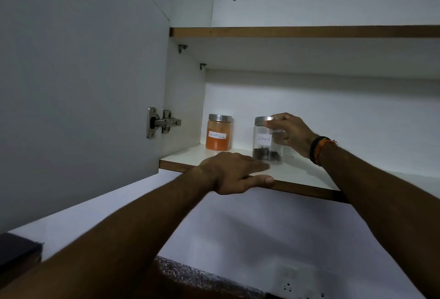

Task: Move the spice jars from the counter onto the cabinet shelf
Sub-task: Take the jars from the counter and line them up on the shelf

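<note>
A clear jar labelled "Cloves" [264, 143], with a metal lid and dark cloves at its bottom, stands upright on the lower cabinet shelf [300, 174]. My right hand [291, 133] grips it from the right side near the lid. To its left, at the back left corner of the shelf, an orange powder jar [218, 135] with a metal lid and white label stands on its own. My left hand [234, 171] lies flat on the shelf's front edge, fingers on top and thumb along the wooden lip, holding no jar.
The open cabinet door [78, 84] hangs at the left with its metal hinge [162, 122]. An upper shelf [304, 32] runs above. Below are a white wall, a speckled counter edge [197, 277] and a wall socket [295, 284].
</note>
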Demonstrator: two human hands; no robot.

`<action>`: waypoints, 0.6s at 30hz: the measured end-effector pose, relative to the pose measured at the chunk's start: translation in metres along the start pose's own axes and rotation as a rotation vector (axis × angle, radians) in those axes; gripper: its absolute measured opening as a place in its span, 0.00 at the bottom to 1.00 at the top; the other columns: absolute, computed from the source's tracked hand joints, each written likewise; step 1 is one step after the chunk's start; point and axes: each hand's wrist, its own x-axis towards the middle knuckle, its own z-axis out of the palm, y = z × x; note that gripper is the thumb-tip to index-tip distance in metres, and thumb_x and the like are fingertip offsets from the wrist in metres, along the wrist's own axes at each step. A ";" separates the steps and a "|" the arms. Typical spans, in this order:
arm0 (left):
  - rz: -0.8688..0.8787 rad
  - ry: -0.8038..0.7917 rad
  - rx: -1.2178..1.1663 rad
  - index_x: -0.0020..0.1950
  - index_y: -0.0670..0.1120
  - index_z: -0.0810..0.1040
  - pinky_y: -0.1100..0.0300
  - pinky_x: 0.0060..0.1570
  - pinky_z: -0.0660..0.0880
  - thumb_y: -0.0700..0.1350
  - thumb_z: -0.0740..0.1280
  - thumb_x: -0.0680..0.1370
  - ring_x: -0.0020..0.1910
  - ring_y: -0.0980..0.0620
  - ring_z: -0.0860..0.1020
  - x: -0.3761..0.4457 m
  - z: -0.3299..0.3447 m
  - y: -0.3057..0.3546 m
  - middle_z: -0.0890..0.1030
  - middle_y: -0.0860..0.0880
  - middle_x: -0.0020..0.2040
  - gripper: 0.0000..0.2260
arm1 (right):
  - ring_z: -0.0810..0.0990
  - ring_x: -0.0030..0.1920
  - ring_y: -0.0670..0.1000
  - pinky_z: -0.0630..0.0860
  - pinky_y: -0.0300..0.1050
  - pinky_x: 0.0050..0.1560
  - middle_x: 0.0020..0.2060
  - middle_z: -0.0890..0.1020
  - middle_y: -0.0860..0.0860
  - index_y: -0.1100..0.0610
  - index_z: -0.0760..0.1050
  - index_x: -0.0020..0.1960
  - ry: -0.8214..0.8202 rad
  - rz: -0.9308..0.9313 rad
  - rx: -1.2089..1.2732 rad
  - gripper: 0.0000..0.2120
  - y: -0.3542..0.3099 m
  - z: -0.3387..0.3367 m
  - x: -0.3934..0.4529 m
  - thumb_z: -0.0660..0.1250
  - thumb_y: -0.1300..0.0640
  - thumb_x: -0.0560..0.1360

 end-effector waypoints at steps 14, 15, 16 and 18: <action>0.013 0.076 0.015 0.77 0.54 0.68 0.50 0.67 0.71 0.67 0.49 0.81 0.70 0.49 0.75 0.001 0.004 -0.004 0.75 0.52 0.73 0.29 | 0.76 0.65 0.59 0.75 0.54 0.63 0.64 0.78 0.56 0.58 0.74 0.67 -0.061 -0.005 -0.273 0.23 0.003 0.018 0.058 0.75 0.55 0.75; 0.015 0.080 0.018 0.77 0.54 0.68 0.50 0.67 0.72 0.66 0.49 0.81 0.70 0.49 0.75 0.001 0.004 -0.004 0.75 0.52 0.73 0.29 | 0.76 0.65 0.59 0.75 0.55 0.65 0.63 0.78 0.56 0.58 0.74 0.68 -0.060 -0.011 -0.278 0.23 0.004 0.018 0.060 0.75 0.56 0.75; 0.015 0.078 0.020 0.77 0.54 0.68 0.50 0.67 0.72 0.66 0.50 0.81 0.70 0.49 0.75 0.001 0.003 -0.004 0.75 0.52 0.73 0.29 | 0.76 0.65 0.59 0.75 0.56 0.66 0.63 0.78 0.56 0.59 0.75 0.68 -0.055 -0.018 -0.285 0.23 0.004 0.018 0.061 0.75 0.56 0.75; 0.011 0.071 0.018 0.77 0.54 0.68 0.50 0.67 0.72 0.65 0.50 0.82 0.70 0.49 0.75 0.002 0.003 -0.003 0.75 0.52 0.73 0.28 | 0.77 0.64 0.60 0.76 0.56 0.66 0.63 0.79 0.57 0.59 0.75 0.68 -0.042 -0.028 -0.289 0.23 0.005 0.020 0.064 0.75 0.57 0.75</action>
